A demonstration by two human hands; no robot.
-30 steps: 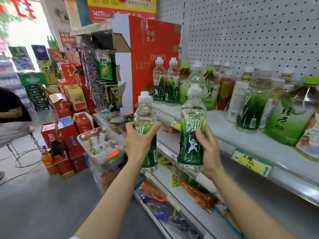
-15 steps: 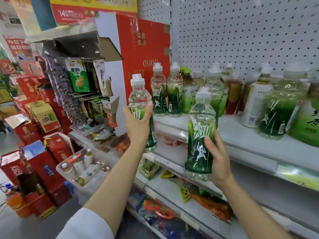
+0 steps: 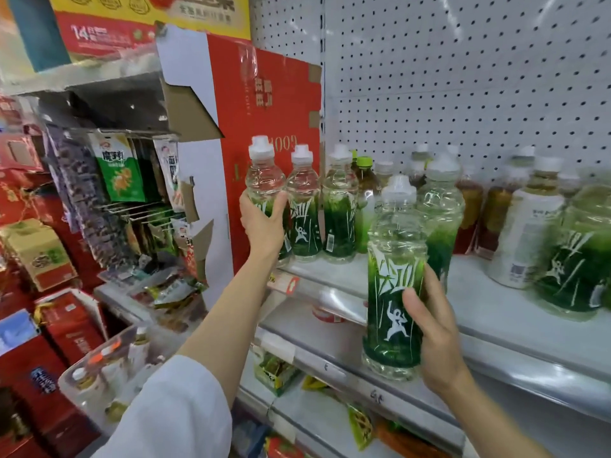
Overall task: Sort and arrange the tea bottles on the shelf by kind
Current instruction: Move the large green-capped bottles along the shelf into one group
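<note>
Since a second ago, the left hand [image 3: 264, 223] has carried its bottle [image 3: 266, 193] up to the shelf's [image 3: 469, 292] left end, beside two matching bottles [image 3: 304, 206] (same green label). Its grip wraps the bottle's middle. The right hand [image 3: 433, 328] grips another green bottle [image 3: 395, 285] before the shelf's front edge.

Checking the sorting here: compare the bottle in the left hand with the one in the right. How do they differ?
The left-hand bottle is at the shelf's left end, beside matching bottles; the right-hand bottle is held out in front of the shelf edge. The left hand wraps over its label, while the right hand leaves the white figure showing. Both are upright, white-capped, clear bottles with the same green label.
</note>
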